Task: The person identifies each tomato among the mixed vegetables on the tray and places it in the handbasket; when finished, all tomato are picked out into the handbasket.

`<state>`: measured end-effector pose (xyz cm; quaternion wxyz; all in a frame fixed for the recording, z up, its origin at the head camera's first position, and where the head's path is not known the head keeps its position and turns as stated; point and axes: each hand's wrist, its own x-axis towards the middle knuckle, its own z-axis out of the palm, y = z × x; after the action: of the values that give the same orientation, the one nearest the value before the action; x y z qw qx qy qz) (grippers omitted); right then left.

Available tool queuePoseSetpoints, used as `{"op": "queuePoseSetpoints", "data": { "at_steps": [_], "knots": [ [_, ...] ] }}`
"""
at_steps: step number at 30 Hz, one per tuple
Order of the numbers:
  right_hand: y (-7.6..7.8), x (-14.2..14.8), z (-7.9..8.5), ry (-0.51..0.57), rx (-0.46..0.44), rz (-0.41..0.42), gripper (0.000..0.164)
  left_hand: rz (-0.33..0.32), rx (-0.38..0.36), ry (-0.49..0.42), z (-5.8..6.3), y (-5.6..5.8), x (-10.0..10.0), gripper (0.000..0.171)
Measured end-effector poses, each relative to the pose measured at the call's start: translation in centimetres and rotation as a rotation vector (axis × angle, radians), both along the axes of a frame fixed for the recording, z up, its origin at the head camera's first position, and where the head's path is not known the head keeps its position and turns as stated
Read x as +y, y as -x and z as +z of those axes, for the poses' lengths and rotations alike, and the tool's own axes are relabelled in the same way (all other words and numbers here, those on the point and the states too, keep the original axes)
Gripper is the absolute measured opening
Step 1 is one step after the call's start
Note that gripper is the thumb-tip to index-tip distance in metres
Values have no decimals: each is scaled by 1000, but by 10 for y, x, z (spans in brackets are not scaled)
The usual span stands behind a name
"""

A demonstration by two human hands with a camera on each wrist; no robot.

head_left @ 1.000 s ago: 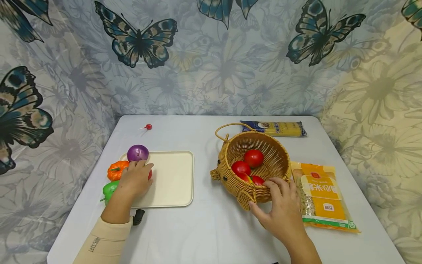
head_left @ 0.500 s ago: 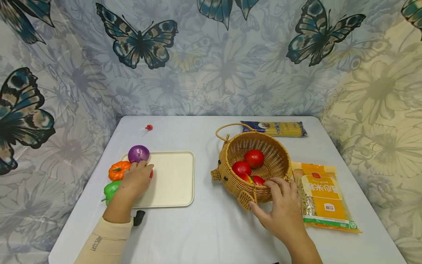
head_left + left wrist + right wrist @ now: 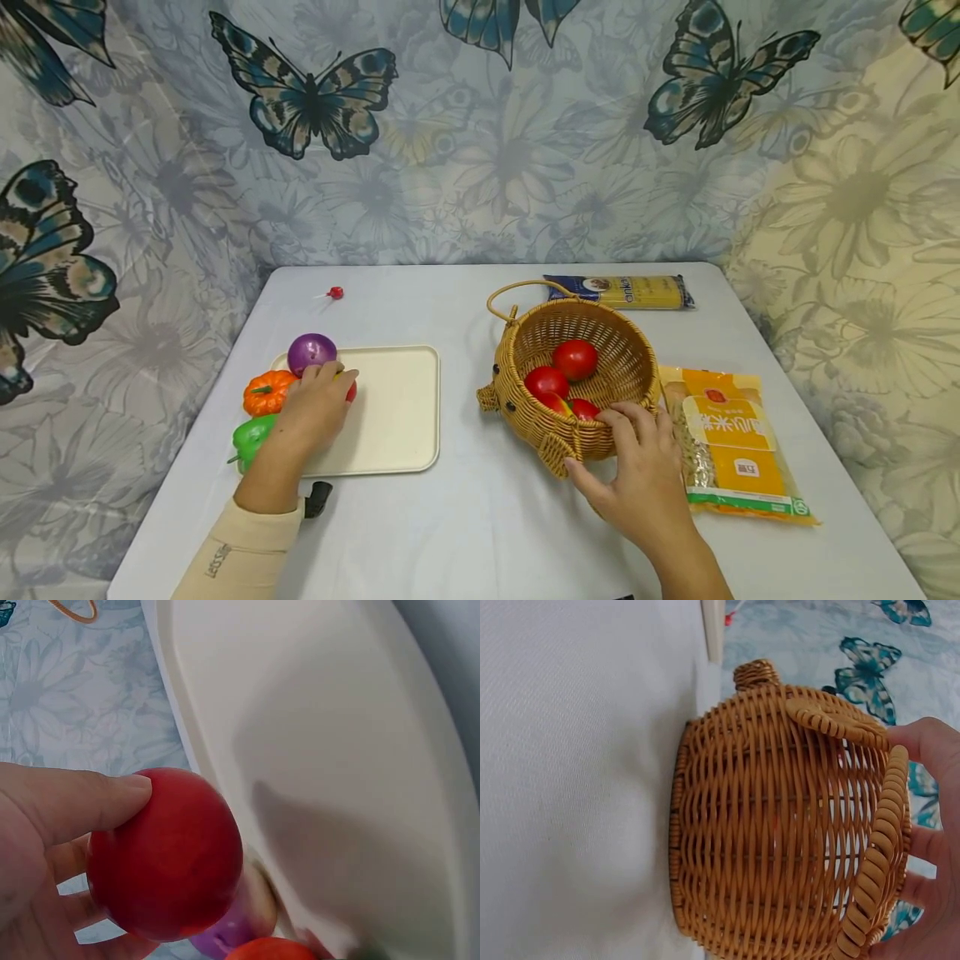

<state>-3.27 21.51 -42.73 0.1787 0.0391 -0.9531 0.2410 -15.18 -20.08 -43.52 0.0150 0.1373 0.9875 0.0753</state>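
My left hand grips a smooth, round red fruit over the left part of the cream tray; most of the fruit is hidden by the hand in the head view. Close by, along the tray's left side, lie a purple onion-like vegetable, an orange pumpkin and a green bell pepper. My right hand holds the near rim of a wicker basket, thumb outside and fingers over the edge. Inside it are two tomatoes and red-and-yellow fruit.
A yellow food packet lies right of the basket, and a blue-and-yellow noodle packet lies behind it. Towards the back left is a small red item on a thin stick. The basket's loop handle sticks up at its back left.
My left hand has lifted slightly and shifted a little to the right with the red fruit. The right hand keeps its hold on the basket rim.
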Motion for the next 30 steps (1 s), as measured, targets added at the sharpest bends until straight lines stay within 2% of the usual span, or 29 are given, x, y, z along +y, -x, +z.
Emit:
{"op": "queuePoseSetpoints", "data": {
  "at_steps": [5, 14, 26, 30],
  "knots": [
    [0, 0, 0, -5, -13, -8, 63, -34, 32, -23, 2, 1, 8, 46],
    [0, 0, -2, -7, -13, -14, 63, -70, 35, -60, 12, 5, 32, 52],
    [-1, -1, -2, 0, 7, -10, 63, -187, 136, -124, 26, 8, 78, 52],
    [-1, -1, -3, -5, 19, -4, 62, -237, 185, -131, 35, 10, 94, 51]
  ]
}}
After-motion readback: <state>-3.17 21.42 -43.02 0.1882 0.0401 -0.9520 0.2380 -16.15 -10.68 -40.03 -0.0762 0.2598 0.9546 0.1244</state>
